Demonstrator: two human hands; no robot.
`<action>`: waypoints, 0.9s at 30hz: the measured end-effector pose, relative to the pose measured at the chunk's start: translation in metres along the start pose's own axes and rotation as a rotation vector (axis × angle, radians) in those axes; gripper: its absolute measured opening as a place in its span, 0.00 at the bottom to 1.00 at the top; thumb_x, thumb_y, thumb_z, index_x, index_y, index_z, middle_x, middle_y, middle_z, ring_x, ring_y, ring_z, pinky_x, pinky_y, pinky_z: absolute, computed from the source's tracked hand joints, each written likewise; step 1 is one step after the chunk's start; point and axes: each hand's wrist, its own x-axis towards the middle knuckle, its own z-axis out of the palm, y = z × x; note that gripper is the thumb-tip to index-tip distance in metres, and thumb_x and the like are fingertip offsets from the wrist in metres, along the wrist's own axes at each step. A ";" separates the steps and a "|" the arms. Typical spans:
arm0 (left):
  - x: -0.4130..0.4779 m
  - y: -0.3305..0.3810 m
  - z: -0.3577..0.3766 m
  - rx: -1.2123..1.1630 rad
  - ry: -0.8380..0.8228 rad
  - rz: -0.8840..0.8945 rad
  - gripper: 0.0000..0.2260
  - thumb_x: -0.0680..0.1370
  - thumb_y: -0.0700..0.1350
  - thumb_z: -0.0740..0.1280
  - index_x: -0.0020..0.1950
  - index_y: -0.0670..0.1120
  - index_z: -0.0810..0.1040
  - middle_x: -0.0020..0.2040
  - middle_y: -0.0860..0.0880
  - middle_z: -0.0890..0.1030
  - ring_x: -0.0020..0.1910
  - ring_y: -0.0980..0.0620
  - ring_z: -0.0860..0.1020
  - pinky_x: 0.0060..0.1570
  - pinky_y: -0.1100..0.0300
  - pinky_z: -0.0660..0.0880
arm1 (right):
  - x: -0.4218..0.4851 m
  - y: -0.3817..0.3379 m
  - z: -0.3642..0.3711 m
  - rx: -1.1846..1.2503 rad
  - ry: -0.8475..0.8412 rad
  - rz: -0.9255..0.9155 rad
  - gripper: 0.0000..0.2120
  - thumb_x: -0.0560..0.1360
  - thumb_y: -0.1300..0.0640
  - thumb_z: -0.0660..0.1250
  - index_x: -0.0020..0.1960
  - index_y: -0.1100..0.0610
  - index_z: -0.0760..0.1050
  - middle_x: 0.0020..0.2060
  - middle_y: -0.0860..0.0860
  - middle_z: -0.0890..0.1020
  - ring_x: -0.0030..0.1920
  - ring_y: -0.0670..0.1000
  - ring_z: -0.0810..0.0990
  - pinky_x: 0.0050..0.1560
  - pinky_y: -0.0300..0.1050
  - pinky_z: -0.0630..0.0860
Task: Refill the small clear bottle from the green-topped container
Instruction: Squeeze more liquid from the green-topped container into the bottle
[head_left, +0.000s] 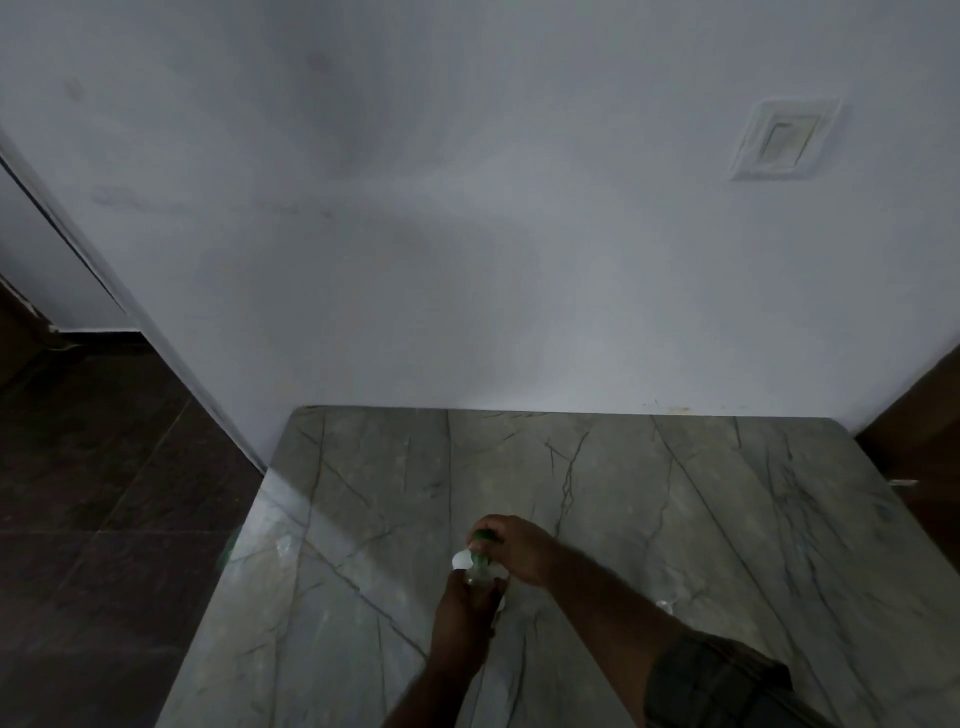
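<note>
Over the grey marble table (649, 519), my right hand (519, 551) grips the green-topped container (485, 540), of which only the green top and a white part show between the fingers. It is tilted down toward the small clear bottle (479, 578). My left hand (465, 610) is wrapped around that bottle from below and hides most of it. The container's end sits right at the bottle's mouth. The dim light hides any liquid.
A small pale object (665, 604), perhaps a cap, lies on the table beside my right forearm. The white wall (467, 234) rises directly behind the table. Dark floor tiles (104, 519) lie left of the table edge.
</note>
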 end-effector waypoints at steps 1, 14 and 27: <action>0.000 0.000 0.000 0.013 0.004 0.008 0.10 0.77 0.48 0.70 0.54 0.48 0.74 0.45 0.45 0.84 0.37 0.51 0.81 0.30 0.62 0.74 | 0.000 -0.001 0.000 0.003 0.003 0.002 0.14 0.78 0.52 0.65 0.60 0.58 0.78 0.56 0.54 0.81 0.56 0.53 0.79 0.55 0.44 0.72; -0.001 0.007 -0.004 0.053 -0.003 0.048 0.09 0.77 0.45 0.69 0.55 0.47 0.73 0.43 0.47 0.82 0.37 0.52 0.79 0.29 0.65 0.75 | 0.000 -0.005 -0.001 -0.013 0.018 0.009 0.14 0.79 0.52 0.63 0.60 0.57 0.78 0.57 0.54 0.81 0.57 0.53 0.79 0.58 0.46 0.73; 0.003 0.008 -0.003 0.057 0.009 0.083 0.11 0.77 0.48 0.70 0.56 0.50 0.73 0.44 0.50 0.81 0.39 0.53 0.81 0.27 0.67 0.75 | 0.002 -0.007 -0.007 0.063 -0.022 0.033 0.15 0.79 0.51 0.63 0.62 0.58 0.77 0.59 0.54 0.81 0.59 0.53 0.78 0.63 0.51 0.74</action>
